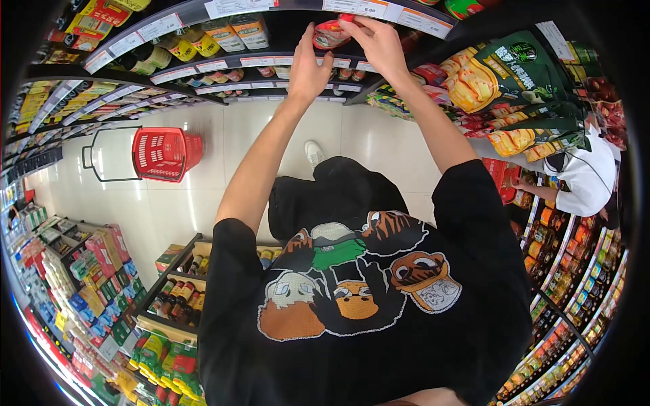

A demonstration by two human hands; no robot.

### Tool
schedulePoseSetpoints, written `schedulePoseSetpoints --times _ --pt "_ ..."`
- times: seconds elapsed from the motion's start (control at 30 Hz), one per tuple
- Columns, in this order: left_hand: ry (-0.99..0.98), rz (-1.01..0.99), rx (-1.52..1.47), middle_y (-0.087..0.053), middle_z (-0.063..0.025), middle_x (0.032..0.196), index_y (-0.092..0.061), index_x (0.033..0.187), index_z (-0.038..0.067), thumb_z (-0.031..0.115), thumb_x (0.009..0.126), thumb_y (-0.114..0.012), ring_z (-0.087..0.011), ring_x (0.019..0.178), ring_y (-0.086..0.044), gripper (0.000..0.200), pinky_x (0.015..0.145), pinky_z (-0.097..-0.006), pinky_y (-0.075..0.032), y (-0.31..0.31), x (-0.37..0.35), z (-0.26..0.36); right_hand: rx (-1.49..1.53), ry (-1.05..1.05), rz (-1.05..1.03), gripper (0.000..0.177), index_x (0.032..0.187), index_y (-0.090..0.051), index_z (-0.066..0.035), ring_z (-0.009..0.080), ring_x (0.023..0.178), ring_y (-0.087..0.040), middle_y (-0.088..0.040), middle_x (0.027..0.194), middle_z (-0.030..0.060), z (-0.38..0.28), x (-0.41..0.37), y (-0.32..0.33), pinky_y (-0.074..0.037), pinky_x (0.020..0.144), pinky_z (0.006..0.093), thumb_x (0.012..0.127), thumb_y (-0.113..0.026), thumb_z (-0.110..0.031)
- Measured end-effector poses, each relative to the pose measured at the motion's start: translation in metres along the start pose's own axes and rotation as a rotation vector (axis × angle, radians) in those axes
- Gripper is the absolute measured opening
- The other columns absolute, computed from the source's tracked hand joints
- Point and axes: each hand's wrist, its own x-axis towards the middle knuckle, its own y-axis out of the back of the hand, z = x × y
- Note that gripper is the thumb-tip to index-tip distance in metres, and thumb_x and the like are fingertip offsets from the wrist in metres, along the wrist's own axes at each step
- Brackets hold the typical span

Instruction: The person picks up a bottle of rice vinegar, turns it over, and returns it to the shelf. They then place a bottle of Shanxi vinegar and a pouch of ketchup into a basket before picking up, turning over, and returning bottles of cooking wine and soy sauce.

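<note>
At the front edge of a shelf, a small red package point(329, 35) with a shiny, partly clear-looking surface sits between my two hands. My left hand point(311, 69) cups its left side, the thumb lying lower toward the right. Fingers of my right hand point(379, 46) pinch the package's upper right edge. Price labels point(371, 8) run along the shelf strip just above the hands. Left of them on the same shelf stand boxed cans point(250, 32) and yellow-labelled bottles point(203, 42). The package's exact kind is not readable.
A red shopping basket point(160, 154) with a black handle stands on the floor at left. Large green-and-yellow packets point(484, 74) hang at right. Behind them is another person in a white shirt point(588, 177), near a red basket point(500, 179). Bottle crates point(177, 298) stand lower left.
</note>
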Motion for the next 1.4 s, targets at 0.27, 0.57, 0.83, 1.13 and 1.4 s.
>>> schedulePoseSetpoints --times 0.27,0.57,0.83,1.13,1.4 --pt "0.012 -0.047 -0.087 -0.051 -0.0254 0.146 -0.02 0.159 -0.001 0.01 0.092 -0.065 -0.0338 0.135 -0.053 0.081 0.1 -0.0399 -0.05 -0.013 0.012 0.0 -0.159 0.076 0.162 0.039 0.118 -0.074 -0.008 0.0209 0.085 -0.074 -0.077 0.099 0.0105 0.05 0.022 -0.02 -0.055 0.081 0.0334 0.097 -0.068 -0.04" --pt "0.006 -0.105 -0.022 -0.044 -0.0298 0.152 -0.018 0.159 -0.007 0.008 0.093 -0.061 -0.0361 0.139 -0.05 0.08 0.104 -0.0377 -0.048 -0.016 0.013 0.0 -0.091 -0.118 0.085 0.051 0.129 -0.063 -0.004 0.0332 0.098 -0.073 -0.076 0.101 0.0187 0.051 0.023 -0.021 -0.055 0.089 0.0445 0.095 -0.065 -0.044" --pt "0.19 -0.081 -0.196 -0.06 -0.0328 0.134 -0.018 0.159 -0.006 0.009 0.093 -0.052 -0.0425 0.119 -0.064 0.075 0.103 -0.0421 -0.048 -0.024 0.029 -0.013 0.011 -0.249 0.186 0.089 0.156 -0.016 0.012 0.0278 0.116 -0.068 -0.059 0.137 0.0291 0.088 -0.016 -0.061 -0.05 0.1 0.0377 0.094 -0.067 -0.025" --pt "0.22 -0.164 -0.278 -0.046 -0.0263 0.152 -0.01 0.159 -0.008 0.001 0.095 -0.049 -0.0307 0.143 -0.045 0.076 0.115 -0.0355 -0.037 -0.024 0.036 -0.004 0.572 -0.513 0.113 0.09 0.163 -0.006 0.0 0.0295 0.149 -0.037 -0.039 0.16 0.0191 0.101 -0.019 -0.083 -0.032 0.116 0.036 0.097 -0.063 -0.022" --pt "0.147 -0.143 -0.366 -0.047 -0.034 0.148 -0.013 0.158 -0.008 0.009 0.093 -0.055 -0.0402 0.14 -0.048 0.079 0.115 -0.0408 -0.039 -0.042 0.043 -0.033 0.484 -0.566 -0.005 0.074 0.162 -0.017 -0.003 0.0241 0.151 -0.033 -0.029 0.165 0.0131 0.077 -0.022 -0.063 -0.035 0.115 0.038 0.101 -0.056 -0.02"
